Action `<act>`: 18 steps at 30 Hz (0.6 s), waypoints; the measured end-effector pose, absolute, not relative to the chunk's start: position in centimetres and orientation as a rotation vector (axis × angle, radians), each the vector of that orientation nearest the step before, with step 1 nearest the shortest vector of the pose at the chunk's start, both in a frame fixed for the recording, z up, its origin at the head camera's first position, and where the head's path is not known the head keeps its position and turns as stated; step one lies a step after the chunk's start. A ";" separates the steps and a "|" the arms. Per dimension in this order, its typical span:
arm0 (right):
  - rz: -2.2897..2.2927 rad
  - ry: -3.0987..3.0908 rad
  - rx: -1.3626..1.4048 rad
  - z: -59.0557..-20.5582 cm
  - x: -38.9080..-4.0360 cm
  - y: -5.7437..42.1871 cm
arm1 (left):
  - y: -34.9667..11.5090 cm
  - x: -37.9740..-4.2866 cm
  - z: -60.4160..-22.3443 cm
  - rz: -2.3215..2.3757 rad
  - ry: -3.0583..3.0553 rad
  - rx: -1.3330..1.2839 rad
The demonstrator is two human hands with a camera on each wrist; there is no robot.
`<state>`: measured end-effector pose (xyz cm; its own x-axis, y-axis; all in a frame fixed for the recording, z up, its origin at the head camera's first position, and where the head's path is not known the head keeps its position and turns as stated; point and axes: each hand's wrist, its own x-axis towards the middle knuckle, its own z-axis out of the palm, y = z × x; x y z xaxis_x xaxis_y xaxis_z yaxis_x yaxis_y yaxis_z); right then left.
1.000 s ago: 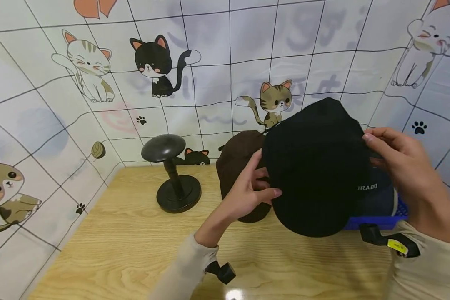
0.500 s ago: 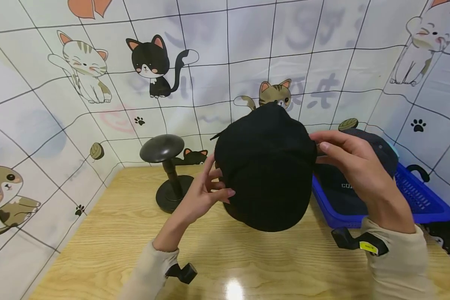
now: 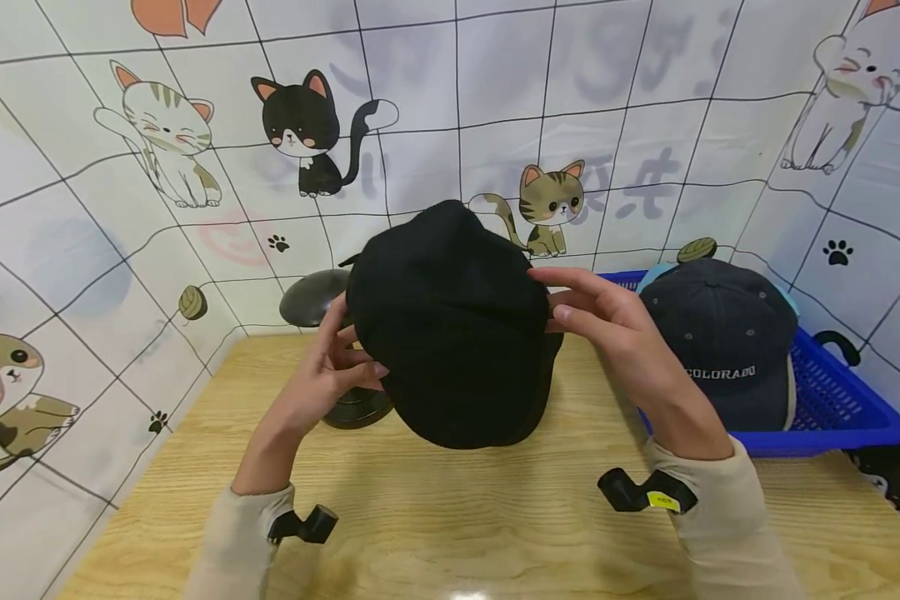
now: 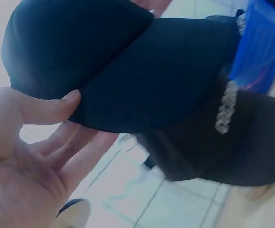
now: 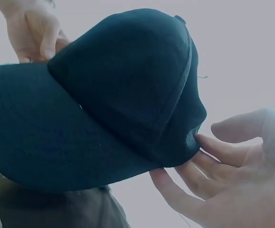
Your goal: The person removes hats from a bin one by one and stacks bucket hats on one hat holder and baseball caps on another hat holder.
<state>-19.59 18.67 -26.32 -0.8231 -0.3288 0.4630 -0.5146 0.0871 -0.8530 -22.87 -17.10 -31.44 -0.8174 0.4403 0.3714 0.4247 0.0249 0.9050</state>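
A black baseball cap (image 3: 450, 333) is held up over the table between both hands, its brim toward the camera. My left hand (image 3: 326, 375) pinches the cap by the brim's corner; in the left wrist view the thumb (image 4: 56, 109) lies on top, with fingers beneath. At the crown's other side, my right hand (image 3: 607, 325) touches the cap's edge with extended fingers. In the right wrist view its thumb (image 5: 240, 127) stands apart from the fabric. Mostly hidden behind is a dark brown cap (image 3: 551, 367), which bears a pale chain (image 4: 227, 107) in the left wrist view.
A dark stand with a rounded top (image 3: 303, 300) is at the left, partly covered by the left hand and black cap. At the right, a blue plastic basket (image 3: 855, 408) holds a navy cap lettered COLORADO (image 3: 720, 333). Cat-patterned walls enclose the wooden table (image 3: 495, 517).
Both hands have carried the black cap leftward, from near the basket to before the brown cap and stand. The right thumb, earlier on the cap's edge, now stands off it. The navy cap is uncovered.
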 end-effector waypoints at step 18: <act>2.397 -1.866 0.947 -27.5 -22.4 7.6 | -25.7 -24.3 -31.2 2.319 2.164 0.887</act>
<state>-22.35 7.59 -27.54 -0.8220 -0.3796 0.4245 -0.3183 -0.3118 -0.8952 -24.34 -25.67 -31.20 -0.8442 0.2458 0.4763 0.4582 -0.1301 0.8793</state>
